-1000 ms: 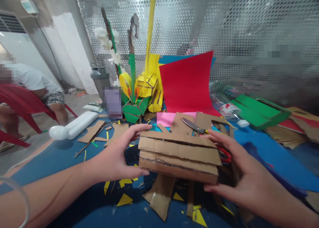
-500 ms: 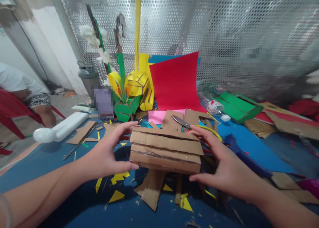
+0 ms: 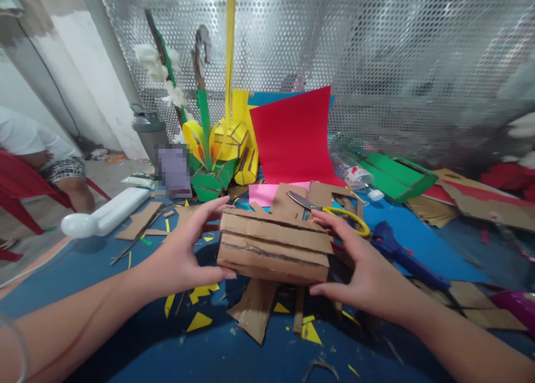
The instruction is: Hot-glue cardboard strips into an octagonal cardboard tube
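Note:
Between my two hands is a brown cardboard box (image 3: pixel 273 246) built of glued strips, with dark seams along its long side. My left hand (image 3: pixel 186 255) grips its left end, thumb at the lower front edge and fingers behind the top. At the right end, my right hand (image 3: pixel 359 260) holds it the same way, thumb below and fingers at the upper edge. Just behind the box lie scissors (image 3: pixel 349 213) with yellow handles, their blades on cardboard pieces (image 3: pixel 286 200). Beneath it, a cardboard scrap (image 3: pixel 254 310) and yellow paper bits (image 3: pixel 199 321) lie on the blue table (image 3: pixel 154 349).
A blue glue gun (image 3: pixel 407 257) lies right of my right hand. Behind stand a red sheet (image 3: pixel 292 135), a plastic bottle (image 3: pixel 357 177), a green cardboard piece (image 3: pixel 397 177) and a yellow-green paper model (image 3: pixel 213 177). A white lamp-like object (image 3: pixel 104 213) is left. A seated person (image 3: pixel 37 143) is beyond.
The box has shifted slightly left at its right end and a little up, with both hands still on it. More of the scissors' yellow handles shows.

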Available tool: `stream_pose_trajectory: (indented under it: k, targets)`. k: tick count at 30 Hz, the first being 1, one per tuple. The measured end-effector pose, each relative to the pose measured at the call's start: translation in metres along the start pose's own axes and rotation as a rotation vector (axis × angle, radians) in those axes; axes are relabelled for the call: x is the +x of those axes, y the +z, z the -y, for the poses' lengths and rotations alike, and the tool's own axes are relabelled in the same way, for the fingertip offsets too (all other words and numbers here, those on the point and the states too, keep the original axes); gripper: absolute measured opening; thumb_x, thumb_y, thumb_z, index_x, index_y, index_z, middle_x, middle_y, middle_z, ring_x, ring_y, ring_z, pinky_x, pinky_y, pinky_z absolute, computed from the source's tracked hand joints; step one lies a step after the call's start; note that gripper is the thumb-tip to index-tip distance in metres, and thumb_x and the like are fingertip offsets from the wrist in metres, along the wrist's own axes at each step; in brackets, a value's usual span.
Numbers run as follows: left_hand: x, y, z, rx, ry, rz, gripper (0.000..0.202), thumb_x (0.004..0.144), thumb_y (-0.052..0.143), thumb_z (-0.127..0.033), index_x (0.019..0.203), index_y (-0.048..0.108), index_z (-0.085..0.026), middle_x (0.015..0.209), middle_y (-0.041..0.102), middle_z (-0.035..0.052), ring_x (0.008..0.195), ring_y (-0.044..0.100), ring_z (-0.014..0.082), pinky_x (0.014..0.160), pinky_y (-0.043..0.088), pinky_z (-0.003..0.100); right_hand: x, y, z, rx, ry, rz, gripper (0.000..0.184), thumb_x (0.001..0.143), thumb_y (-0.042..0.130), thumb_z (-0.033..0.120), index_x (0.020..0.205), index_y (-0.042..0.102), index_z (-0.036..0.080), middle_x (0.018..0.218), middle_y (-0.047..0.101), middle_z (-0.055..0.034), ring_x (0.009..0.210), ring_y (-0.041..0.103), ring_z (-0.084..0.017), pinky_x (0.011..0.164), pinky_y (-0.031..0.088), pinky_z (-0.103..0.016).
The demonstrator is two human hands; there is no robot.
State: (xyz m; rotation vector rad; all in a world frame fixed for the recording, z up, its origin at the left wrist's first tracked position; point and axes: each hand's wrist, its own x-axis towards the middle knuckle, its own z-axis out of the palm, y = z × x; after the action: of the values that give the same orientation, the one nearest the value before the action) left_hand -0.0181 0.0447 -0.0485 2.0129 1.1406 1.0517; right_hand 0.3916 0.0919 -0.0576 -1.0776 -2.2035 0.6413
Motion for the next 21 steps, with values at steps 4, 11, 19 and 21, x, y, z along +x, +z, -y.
stream_pose_trajectory:
  k: [4,11,19,21]
  targets:
    - [0.000,-0.001,-0.005,-0.036,-0.034,-0.014,0.121,0.086,0.111,-0.048,0.183,0.038,-0.044,0.181,0.060,0.0153,0.170,0.060,0.0449,0.148,0.046,0.073,0.002,0.001,0.000,0.043,-0.004,-0.001,0.121,0.083,0.106,0.062,0.185,0.045,0.041,0.188,0.057,-0.0161,0.175,0.056,-0.052,0.139,0.054,-0.078]
    - [-0.001,-0.003,-0.006,-0.090,0.064,-0.061,0.117,0.086,0.110,-0.046,0.179,0.038,-0.045,0.171,0.062,0.0136,0.165,0.062,0.0417,0.149,0.041,0.070,0.004,0.000,0.005,0.076,-0.054,0.005,0.124,0.081,0.109,0.060,0.186,0.044,0.042,0.188,0.058,-0.0153,0.174,0.058,-0.050,0.139,0.055,-0.075]
    - [0.006,0.002,-0.011,-0.055,0.259,-0.150,0.121,0.088,0.106,-0.053,0.181,0.029,-0.044,0.169,0.057,0.0137,0.162,0.062,0.0367,0.142,0.048,0.059,0.018,0.011,-0.002,0.086,-0.096,0.019,0.126,0.080,0.110,0.056,0.185,0.043,0.035,0.185,0.057,-0.0206,0.175,0.056,-0.050,0.145,0.044,-0.076]
    - [0.008,0.008,-0.021,-0.026,0.275,-0.209,0.122,0.089,0.105,-0.056,0.181,0.026,-0.041,0.171,0.057,0.0146,0.161,0.062,0.0360,0.142,0.048,0.059,0.023,0.014,-0.001,0.101,-0.125,0.022,0.122,0.082,0.108,0.055,0.184,0.044,0.033,0.187,0.054,-0.0224,0.177,0.052,-0.050,0.145,0.043,-0.076]
